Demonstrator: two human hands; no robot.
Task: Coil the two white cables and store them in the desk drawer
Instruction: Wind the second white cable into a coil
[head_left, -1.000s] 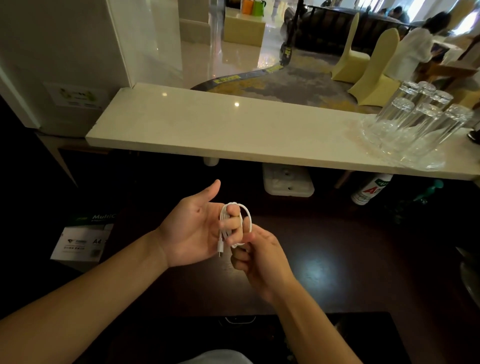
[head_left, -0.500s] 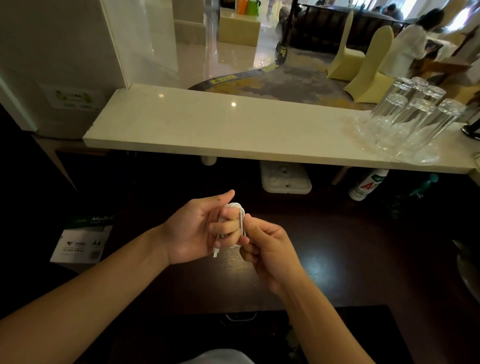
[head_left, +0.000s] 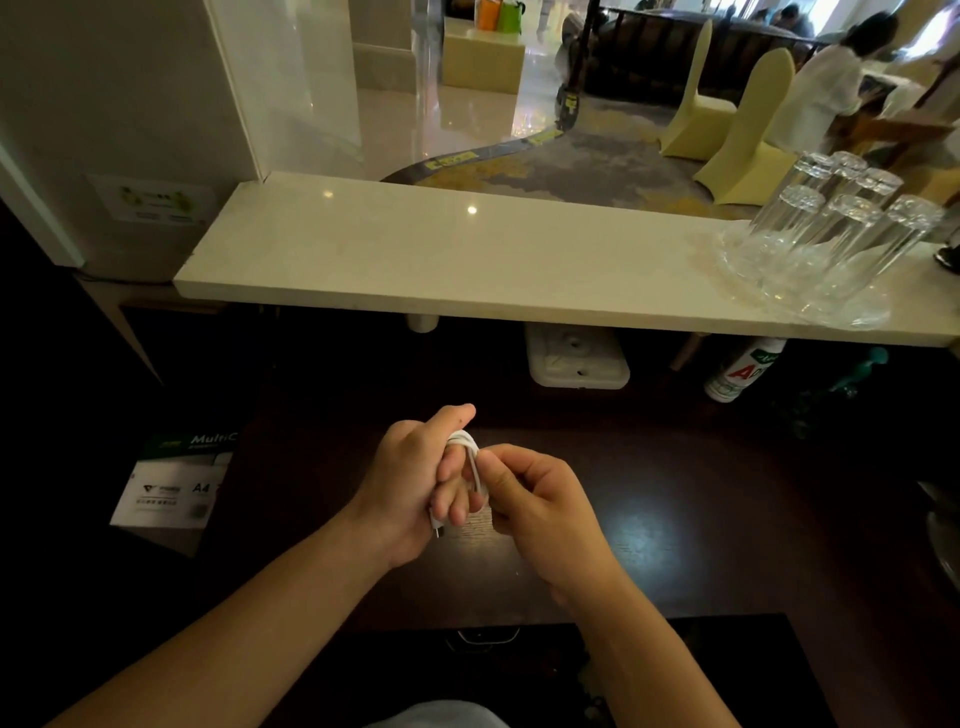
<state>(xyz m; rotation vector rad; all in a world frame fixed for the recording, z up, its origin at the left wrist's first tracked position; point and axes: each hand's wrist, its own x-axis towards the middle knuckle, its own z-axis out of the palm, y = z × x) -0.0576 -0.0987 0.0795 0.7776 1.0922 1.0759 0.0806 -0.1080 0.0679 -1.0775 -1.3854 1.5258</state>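
Head view: left hand (head_left: 410, 478) is held above the dark desk (head_left: 675, 467), fingers curled round a small coil of white cable (head_left: 464, 441), thumb lying along the top. One plug end (head_left: 438, 530) pokes out below the little finger. Right hand (head_left: 535, 499) is close against it, fingers curled, thumb and forefinger pinching a strand at the coil's right side. The cable looks thin, light and limp. The loops will likely spring apart if released, so it is best gripped across the whole bundle, never by the plug. The jacket looks smooth and may slip. The second cable is not in sight. A handle (head_left: 480, 635) at the desk's near edge is probably the drawer's, which looks closed. Glasses (head_left: 831, 234) stand on the pale counter (head_left: 415, 260), well apart.
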